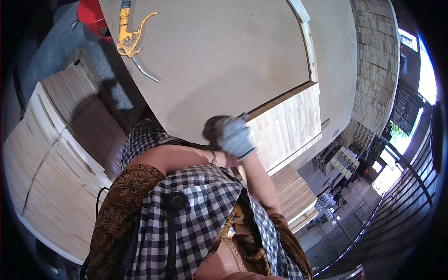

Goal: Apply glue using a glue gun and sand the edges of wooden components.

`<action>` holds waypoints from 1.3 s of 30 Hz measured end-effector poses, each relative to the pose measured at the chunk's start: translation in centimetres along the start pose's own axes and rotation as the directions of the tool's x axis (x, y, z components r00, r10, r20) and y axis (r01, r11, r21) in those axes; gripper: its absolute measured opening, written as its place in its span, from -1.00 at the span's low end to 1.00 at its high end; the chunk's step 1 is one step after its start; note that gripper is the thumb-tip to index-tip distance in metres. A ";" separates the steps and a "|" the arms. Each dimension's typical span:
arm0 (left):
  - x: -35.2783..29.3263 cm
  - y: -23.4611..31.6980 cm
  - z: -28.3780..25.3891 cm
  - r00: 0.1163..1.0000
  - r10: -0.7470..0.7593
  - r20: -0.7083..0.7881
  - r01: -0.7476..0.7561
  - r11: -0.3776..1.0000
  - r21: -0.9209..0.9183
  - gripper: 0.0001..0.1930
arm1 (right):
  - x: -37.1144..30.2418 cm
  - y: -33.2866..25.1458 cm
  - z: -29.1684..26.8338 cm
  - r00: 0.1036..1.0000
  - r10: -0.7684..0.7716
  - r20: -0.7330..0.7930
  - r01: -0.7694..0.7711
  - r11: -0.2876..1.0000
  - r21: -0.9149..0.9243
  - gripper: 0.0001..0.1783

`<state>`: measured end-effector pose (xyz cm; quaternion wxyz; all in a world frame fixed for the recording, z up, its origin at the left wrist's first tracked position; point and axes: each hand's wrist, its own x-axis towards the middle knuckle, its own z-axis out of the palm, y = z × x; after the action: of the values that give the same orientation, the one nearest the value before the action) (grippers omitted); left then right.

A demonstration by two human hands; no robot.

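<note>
In a pale grey work glove, my right hand [235, 137] is over the near edge of the table, beside the left end of a stack of light wooden panels [285, 122]. Its fingers are smeared by motion, and what they hold, if anything, does not show. My left forearm crosses in front of my body, with a thin bracelet at the wrist. Most of my left hand [227, 159] is hidden behind my right wrist, so its fingers cannot be seen. The smooth grey-brown tabletop [224, 56] spreads out beyond both hands.
A yellow air blow gun [128, 42] with a bent metal nozzle lies at the table's far left. Narrow wooden strips [306, 44] line the right. Stacked panels stand at left [51, 154] and lower right [290, 193]. Wooden blocks [375, 56] fill the far right; a red object [93, 18] is upper left.
</note>
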<state>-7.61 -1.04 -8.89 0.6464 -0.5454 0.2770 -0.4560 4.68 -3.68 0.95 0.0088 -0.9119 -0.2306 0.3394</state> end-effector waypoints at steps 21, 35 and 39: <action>1.9 -2.7 3.7 0.802 0.437 -0.407 0.052 0.628 0.777 -0.66 | 0.5 4.9 -2.3 0.894 0.446 -0.049 -0.443 0.894 0.064 -0.77; 1.5 -2.2 3.9 0.933 0.257 -0.253 -0.005 0.710 0.704 -0.72 | -0.5 8.4 -3.6 0.889 0.241 -0.389 -0.247 0.968 0.036 -0.81; 0.5 -0.8 3.4 0.970 -0.090 -0.224 0.168 0.918 0.359 -0.69 | -2.8 3.5 -1.1 0.842 0.154 -0.516 -0.085 0.984 0.154 -0.74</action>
<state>-4.69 0.05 -7.14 0.6754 -0.3795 0.2127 -0.5955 4.95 -7.87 2.90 0.1075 -0.9801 -0.1402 0.0905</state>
